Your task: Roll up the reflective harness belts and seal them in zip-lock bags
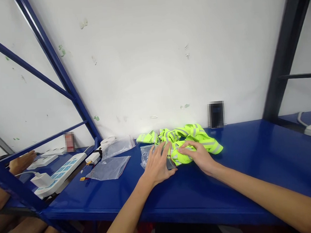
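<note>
A bundle of neon-yellow reflective vests (196, 133) with silver stripes lies crumpled on the blue shelf. My left hand (158, 163) grips a clear zip bag (145, 155), its thumb low near the bag's mouth and its fingers curved over the top. My right hand (198, 157) pinches part of the yellow fabric right at that mouth. Some fabric sits against the bag's edge; how much is inside is hidden by my left hand.
More clear bags (110, 168) lie on the left, near a white adapter (93, 157) with wires. A power strip (62, 173) and a co-worker's hand (22, 162) are beyond the blue frame post (76, 96). A blurred dark object (216, 115) leans on the wall.
</note>
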The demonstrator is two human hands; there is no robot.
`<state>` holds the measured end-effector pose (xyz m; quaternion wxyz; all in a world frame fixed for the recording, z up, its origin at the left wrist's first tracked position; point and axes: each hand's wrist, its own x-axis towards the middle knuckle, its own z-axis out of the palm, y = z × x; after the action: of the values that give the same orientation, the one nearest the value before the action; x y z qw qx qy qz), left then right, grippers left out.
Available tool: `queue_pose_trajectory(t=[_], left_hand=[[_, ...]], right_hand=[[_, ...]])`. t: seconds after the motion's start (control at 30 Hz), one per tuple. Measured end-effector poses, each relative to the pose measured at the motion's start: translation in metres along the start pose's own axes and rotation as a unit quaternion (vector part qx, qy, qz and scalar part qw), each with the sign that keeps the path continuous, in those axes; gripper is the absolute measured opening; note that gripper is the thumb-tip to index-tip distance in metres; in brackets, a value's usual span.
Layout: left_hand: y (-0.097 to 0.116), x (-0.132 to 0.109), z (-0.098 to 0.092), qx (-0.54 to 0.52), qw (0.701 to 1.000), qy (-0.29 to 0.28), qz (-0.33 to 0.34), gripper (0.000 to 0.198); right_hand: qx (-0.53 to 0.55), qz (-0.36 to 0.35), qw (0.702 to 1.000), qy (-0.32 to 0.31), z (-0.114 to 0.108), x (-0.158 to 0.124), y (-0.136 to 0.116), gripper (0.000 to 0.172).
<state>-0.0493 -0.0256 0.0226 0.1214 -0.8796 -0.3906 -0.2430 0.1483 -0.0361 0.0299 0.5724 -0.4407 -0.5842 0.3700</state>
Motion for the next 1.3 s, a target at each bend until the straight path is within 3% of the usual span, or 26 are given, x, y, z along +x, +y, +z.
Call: queue_pose_trajectory(t=[0.23,0.5,0.6,0.8,0.93,1.07,1.3], left_hand=[[0.003,0.01,-0.015,-0.055,0.998,-0.026,-0.029,0.097],[0.006,0.015,-0.026,-0.114,0.991,-0.065,-0.009,0.094],[0.007,0.016,-0.023,-0.123,0.99,-0.06,-0.016,0.093],[0.012,0.016,-0.008,-0.089,0.996,0.002,-0.028,0.091],[0.017,0.014,-0.002,-0.079,0.996,0.033,-0.029,0.084],[0.02,0.015,0.0,-0.092,0.995,0.034,-0.032,0.083],[0.027,0.02,0.0,-0.113,0.99,0.074,-0.036,0.08]], right_hand=[[-0.071,-0.138,0.988,-0.015,-0.006,0.003,0.005,0.021],[-0.109,-0.195,0.97,-0.092,-0.005,-0.007,0.002,0.016],[-0.104,-0.181,0.974,-0.094,-0.001,-0.007,0.002,0.017],[-0.098,-0.117,0.986,-0.068,0.005,-0.005,0.003,0.021],[-0.067,-0.106,0.99,-0.071,0.007,-0.007,0.004,0.037],[-0.061,-0.084,0.993,-0.065,0.011,-0.009,0.006,0.029],[-0.142,-0.119,0.983,-0.004,0.007,-0.009,0.004,0.031]])
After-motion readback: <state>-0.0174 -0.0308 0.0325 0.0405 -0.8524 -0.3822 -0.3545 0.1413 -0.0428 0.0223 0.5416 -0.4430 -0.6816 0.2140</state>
